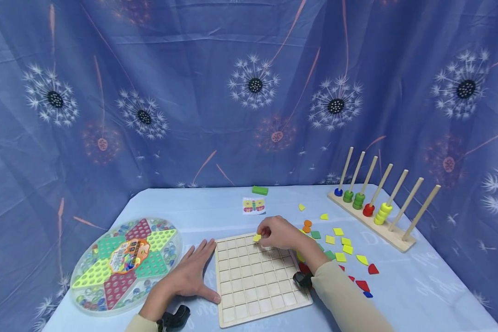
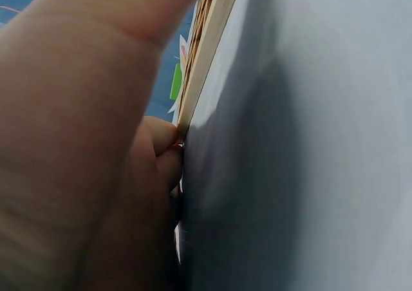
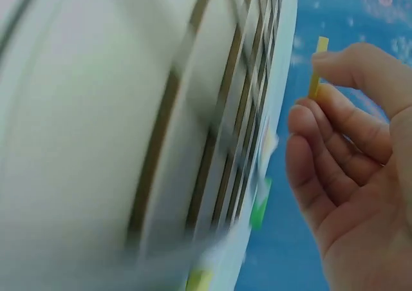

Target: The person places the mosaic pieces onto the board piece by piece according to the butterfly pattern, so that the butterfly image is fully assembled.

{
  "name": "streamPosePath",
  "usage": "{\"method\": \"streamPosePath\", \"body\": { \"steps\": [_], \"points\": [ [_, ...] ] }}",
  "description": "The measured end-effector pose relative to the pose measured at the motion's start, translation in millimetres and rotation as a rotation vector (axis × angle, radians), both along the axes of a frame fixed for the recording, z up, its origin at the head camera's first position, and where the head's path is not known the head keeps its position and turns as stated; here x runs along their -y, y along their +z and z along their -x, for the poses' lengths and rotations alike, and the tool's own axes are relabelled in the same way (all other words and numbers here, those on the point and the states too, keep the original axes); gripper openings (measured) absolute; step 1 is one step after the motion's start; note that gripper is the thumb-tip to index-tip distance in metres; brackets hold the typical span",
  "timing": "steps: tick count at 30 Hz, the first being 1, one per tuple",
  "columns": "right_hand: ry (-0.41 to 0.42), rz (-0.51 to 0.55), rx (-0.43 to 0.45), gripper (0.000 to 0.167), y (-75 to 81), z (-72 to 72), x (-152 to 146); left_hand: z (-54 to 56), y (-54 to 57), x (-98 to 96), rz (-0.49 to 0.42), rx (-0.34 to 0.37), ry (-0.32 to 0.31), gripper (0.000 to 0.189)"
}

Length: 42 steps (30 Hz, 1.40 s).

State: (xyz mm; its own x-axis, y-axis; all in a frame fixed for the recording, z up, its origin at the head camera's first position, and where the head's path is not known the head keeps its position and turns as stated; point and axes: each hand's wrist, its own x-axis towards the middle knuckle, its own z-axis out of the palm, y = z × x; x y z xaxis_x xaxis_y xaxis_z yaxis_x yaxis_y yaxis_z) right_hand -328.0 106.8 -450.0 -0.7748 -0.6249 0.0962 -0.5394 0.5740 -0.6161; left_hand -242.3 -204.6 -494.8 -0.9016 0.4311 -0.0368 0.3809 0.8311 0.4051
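A wooden grid board [image 1: 249, 282] lies on the table in front of me in the head view. My right hand [image 1: 281, 234] is over its far part and pinches a small yellow square tile [image 3: 315, 78] between thumb and fingers, as the right wrist view shows edge-on. Beside the board's left edge rests my left hand [image 1: 189, 275], fingers spread and fairly straight, with the thumb and fingertips right at the edge. In the left wrist view its thumb [image 2: 84, 111] fills the left side, close to the board's wooden rim [image 2: 205, 56]. All the grid squares I can see hold no tile.
Loose yellow tiles [image 1: 340, 257], red pieces [image 1: 372, 269], green and orange ones lie right of the board. Beyond it are a picture card [image 1: 254, 206] and a green block [image 1: 259, 190]. A round marble game [image 1: 120, 304] stands left, a peg rack [image 1: 398, 240] back right.
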Motion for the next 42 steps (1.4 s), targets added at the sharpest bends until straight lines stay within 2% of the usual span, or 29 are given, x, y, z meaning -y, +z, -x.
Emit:
{"method": "streamPosePath", "body": {
  "steps": [6,14,18,22,26,42],
  "points": [
    [0.048,-0.033,0.031,0.020,-3.2,-7.8,39.0,1.2,-3.4,1.5,0.004,0.013,0.009,0.149],
    [0.072,-0.088,-0.012,0.019,-14.2,-11.7,76.5,0.0,-2.3,0.4,0.002,0.023,-0.001,0.147],
    [0.088,-0.128,-0.052,0.018,-14.7,-14.3,87.8,-0.7,-0.9,-0.7,0.004,0.011,-0.008,0.146],
    [0.112,-0.162,-0.080,0.018,-12.3,-18.0,95.9,-2.0,0.7,-1.1,0.000,0.013,-0.011,0.146],
    [0.103,-0.179,-0.080,0.017,-10.7,-20.3,100.1,-2.5,1.2,-1.8,-0.006,0.024,-0.008,0.146],
    [0.094,-0.141,-0.042,0.012,-10.2,-19.3,95.9,1.1,0.9,-1.1,-0.001,0.014,-0.009,0.146]
  ]
}}
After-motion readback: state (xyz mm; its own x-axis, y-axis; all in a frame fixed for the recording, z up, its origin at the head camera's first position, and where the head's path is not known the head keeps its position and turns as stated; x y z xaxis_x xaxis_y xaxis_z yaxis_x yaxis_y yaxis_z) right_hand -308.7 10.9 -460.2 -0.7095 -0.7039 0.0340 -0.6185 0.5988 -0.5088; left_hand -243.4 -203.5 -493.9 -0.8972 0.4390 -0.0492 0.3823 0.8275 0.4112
